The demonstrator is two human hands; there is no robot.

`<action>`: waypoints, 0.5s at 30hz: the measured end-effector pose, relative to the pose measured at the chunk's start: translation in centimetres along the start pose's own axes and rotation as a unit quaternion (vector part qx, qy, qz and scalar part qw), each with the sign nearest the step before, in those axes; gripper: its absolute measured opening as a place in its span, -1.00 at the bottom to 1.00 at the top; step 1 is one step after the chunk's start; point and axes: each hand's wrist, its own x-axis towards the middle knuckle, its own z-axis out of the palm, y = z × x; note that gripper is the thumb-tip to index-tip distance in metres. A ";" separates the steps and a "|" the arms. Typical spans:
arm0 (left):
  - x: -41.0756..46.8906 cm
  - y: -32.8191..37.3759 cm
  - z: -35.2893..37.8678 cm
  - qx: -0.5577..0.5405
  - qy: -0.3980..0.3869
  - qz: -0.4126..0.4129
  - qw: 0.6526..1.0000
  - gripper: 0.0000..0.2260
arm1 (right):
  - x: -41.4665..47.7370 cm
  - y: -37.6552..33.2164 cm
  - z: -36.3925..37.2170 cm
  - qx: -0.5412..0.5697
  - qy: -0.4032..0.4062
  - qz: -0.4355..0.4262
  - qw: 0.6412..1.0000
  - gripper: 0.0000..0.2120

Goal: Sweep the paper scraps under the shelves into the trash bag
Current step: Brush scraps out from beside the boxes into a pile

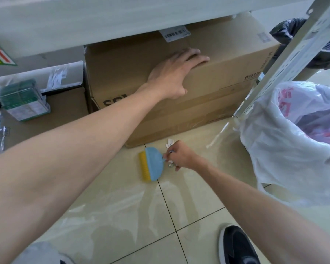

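A: Where is everything right now?

B: The left hand point(177, 73) lies flat and open on top of the cardboard box point(179, 96) under the shelf point(103, 21), gripping nothing. The right hand point(181, 156) is closed around the handle of the small brush point(151, 164), blue with yellow bristles, low on the tiled floor point(160, 216).

A: And the scraps?

B: A few white paper scraps point(169, 143) sit just beyond the right hand, near the box's near edge. Others may be tucked under the fingers; I can't tell. The white trash bag point(286, 149) stands to the right, mouth open.

A: Any advice for the sweep?

B: I'd steady the box with the left hand, keep the bristles flat on the tile, and use short strokes rightward toward the bag, so light scraps don't scatter back under the box.
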 end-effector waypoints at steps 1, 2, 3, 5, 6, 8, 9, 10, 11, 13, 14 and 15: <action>-0.1 0.0 0.1 0.002 0.002 0.000 1.000 -0.13 | 0.0 0.1 1.3 -0.008 -0.025 -0.004 1.000 -0.83; -0.1 0.0 0.2 0.002 0.003 0.001 1.000 -0.13 | 0.1 0.3 2.6 -0.019 -0.046 -0.007 0.999 -0.84; -0.1 0.1 0.3 -0.001 0.005 0.002 1.000 -0.13 | 0.1 0.6 3.6 -0.028 -0.059 -0.007 0.998 -0.83; 0.0 0.2 0.3 -0.010 0.006 -0.001 1.000 -0.13 | 0.0 1.1 4.8 -0.053 -0.058 -0.002 0.997 -0.80; 0.0 0.1 0.3 -0.013 0.007 -0.004 1.000 -0.13 | 0.0 1.4 5.0 -0.062 -0.048 0.000 0.997 -0.78; 0.0 -0.1 0.1 -0.013 0.006 -0.007 1.000 -0.12 | 0.3 1.7 4.4 -0.077 -0.028 -0.001 0.997 -0.76; 0.0 -0.1 0.1 -0.012 0.006 -0.007 1.000 -0.12 | 0.5 1.8 3.7 -0.090 -0.018 -0.002 0.996 -0.76; 0.0 0.1 0.1 -0.010 0.004 -0.006 1.000 -0.13 | 0.7 1.9 2.8 -0.103 -0.006 -0.006 0.995 -0.76; 0.0 0.2 0.0 -0.009 0.003 -0.006 1.000 -0.13 | 0.9 2.0 1.9 -0.115 0.007 -0.009 0.993 -0.75; 0.0 0.2 0.0 -0.006 0.002 -0.008 1.000 -0.13 | 1.2 2.1 -0.2 -0.134 0.031 -0.009 0.990 -0.75; 0.0 0.2 0.1 -0.006 0.003 -0.009 1.000 -0.13 | 1.4 2.1 -1.3 -0.144 0.040 -0.006 0.989 -0.77; 0.0 0.1 0.1 -0.005 0.004 -0.009 1.000 -0.13 | 1.5 2.2 -2.3 -0.152 0.047 0.000 0.987 -0.79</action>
